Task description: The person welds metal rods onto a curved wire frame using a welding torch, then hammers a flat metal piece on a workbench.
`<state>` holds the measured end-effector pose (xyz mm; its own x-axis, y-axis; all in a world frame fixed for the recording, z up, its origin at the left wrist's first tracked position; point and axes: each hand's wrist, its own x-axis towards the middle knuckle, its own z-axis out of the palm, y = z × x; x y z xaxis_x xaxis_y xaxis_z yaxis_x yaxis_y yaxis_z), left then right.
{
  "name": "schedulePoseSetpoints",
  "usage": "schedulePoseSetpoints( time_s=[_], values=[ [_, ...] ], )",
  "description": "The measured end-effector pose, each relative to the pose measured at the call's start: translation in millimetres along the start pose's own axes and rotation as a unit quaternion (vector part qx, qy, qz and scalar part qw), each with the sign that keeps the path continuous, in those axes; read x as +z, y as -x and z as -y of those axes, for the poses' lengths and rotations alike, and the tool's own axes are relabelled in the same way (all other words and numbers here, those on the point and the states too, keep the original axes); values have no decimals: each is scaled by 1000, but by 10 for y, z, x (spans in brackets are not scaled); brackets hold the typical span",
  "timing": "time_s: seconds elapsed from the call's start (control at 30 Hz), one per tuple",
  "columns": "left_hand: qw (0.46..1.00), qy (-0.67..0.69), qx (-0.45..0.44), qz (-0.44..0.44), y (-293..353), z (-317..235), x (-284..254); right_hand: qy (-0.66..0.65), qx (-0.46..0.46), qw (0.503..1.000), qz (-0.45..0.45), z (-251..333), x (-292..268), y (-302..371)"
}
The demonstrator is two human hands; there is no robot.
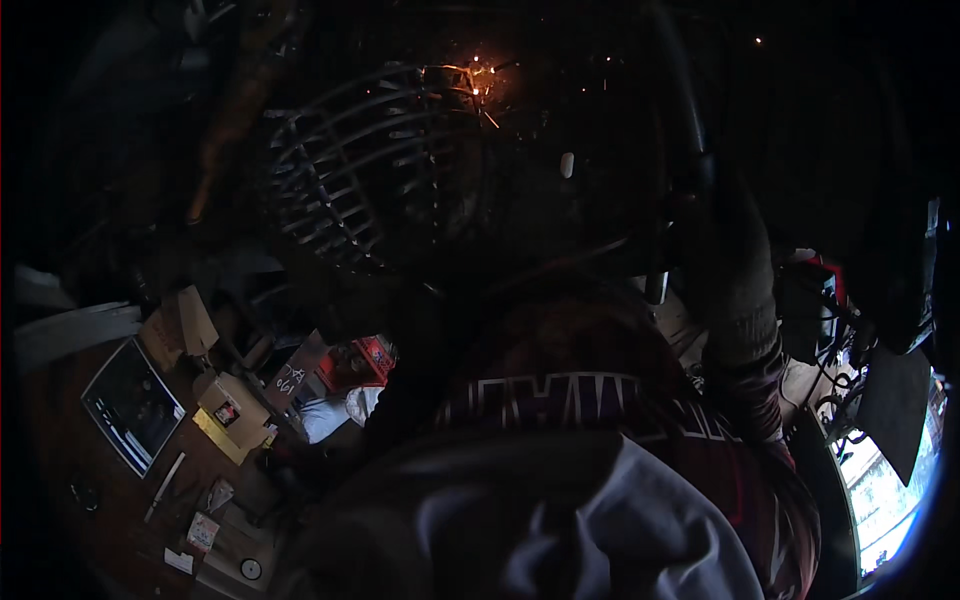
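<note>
My right arm, in a dark sleeve and a thick greyish glove, reaches up on the right. The right hand point(715, 225) fades into shadow and its fingers do not show. Just above it a smooth grey curved tube point(683, 85) runs upward; whether the hand grips it is too dark to tell. Left of centre stands a rounded cage of metal bars point(345, 170). Bright orange sparks point(476, 82) glow by its upper right edge, with a few specks scattered farther right. My left hand is not visible.
On the left, a brown table point(110, 520) bears a flat screen point(133, 405), an open cardboard box point(232, 410) and small packets. A red box point(355, 365) lies beyond them. Dark cables point(845, 385) hang on the right before a bright opening point(890, 500). Deep shadow covers much else.
</note>
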<state>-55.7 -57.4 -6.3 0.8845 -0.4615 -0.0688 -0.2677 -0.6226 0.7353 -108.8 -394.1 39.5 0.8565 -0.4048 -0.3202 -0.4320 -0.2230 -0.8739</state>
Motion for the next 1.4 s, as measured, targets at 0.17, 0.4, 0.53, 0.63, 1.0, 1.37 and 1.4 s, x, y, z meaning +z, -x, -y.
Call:
schedulePoseSetpoints(
  time_s=[0.17, 0.4, 0.53, 0.63, 1.0, 1.37, 1.4],
  values=[
    [998, 26, -55, 13, -64, -30, 50, -45, 33, 998, -8, 153, 32, 15],
    [987, 51, -147, 44, -176, -111, 29, -9, 29, 999, 11, 215, 89, 23],
    [994, 36, -100, 29, -168, -117, 21, -33, 92, 994, 42, 281, 74, 33],
    [995, 51, -76, 30, -177, -108, 13, -14, 40, 999, 26, 181, 103, 37],
    [961, -208, 176, -57, -82, 83, 61, 115, -109, 987, 2, 111, 125, 3],
    [994, -82, -43, 59, 92, 214, 54, 17, -53, 998, -40, 183, 130, 80],
    [987, -109, -78, 84, 47, 212, 70, -80, 38, 995, -42, 281, 136, 102]
  ],
)
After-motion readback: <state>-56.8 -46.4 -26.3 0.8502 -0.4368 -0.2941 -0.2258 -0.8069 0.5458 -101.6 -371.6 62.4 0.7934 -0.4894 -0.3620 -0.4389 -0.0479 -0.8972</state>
